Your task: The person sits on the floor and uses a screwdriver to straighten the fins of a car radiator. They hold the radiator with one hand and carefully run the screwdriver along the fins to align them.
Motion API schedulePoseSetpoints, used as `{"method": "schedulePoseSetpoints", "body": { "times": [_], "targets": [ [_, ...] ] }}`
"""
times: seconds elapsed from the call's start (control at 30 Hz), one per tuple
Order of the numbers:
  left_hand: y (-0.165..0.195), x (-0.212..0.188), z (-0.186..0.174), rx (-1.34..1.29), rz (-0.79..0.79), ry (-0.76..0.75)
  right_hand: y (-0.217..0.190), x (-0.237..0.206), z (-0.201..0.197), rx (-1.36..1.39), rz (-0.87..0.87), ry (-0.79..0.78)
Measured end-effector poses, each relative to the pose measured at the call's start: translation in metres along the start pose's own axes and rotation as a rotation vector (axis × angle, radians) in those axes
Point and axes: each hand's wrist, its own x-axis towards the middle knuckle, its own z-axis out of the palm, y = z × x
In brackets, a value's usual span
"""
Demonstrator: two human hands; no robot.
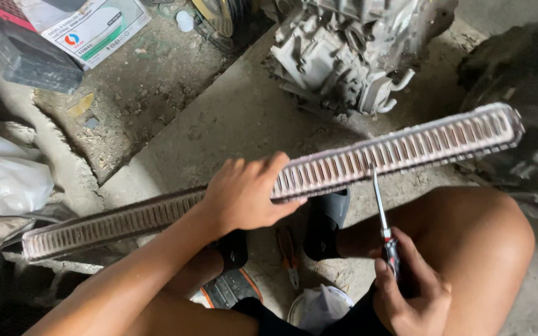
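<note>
Metal core (319, 174): long, stiff, thin fins fragile | left hand (244, 196) clasps its middle | right hand (409, 292) grips screwdriver (384, 227), tip at fins

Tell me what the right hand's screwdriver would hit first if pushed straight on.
The right hand aims the screwdriver up at the slotted strip; its tip already looks to be at the strip's lower edge, so the strip comes first, though depth is unclear.

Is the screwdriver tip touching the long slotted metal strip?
Touching. The head view shows the screwdriver blade ending right at the slotted strip's lower edge, with no gap visible.
</note>
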Motion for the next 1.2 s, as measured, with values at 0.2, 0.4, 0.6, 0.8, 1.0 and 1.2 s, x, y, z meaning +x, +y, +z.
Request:
{"method": "schedulePoseSetpoints", "body": {
  "times": [0.2,0.4,0.6,0.8,1.0,1.2],
  "targets": [
    [0.000,0.002,0.000,-0.084,0.071,0.096,0.002,0.009,0.007,0.021,0.007,-0.009],
    [-0.004,0.002,0.001,-0.158,0.084,0.087,0.003,0.006,0.011,0.134,0.074,0.008],
    [-0.001,0.002,0.004,-0.066,0.071,0.092,-0.004,0.003,0.009,-0.044,0.116,-0.020],
    [-0.001,0.001,0.005,-0.061,0.049,0.043,-0.008,-0.004,0.011,0.096,0.180,-0.085],
    [0.009,0.006,0.008,-0.019,0.089,0.117,-0.014,-0.007,-0.005,-0.189,0.099,-0.276],
    [0.021,0.013,0.004,-0.081,-0.018,-0.220,-0.038,-0.010,-0.025,-0.311,-0.104,-0.325]
  ]
}}
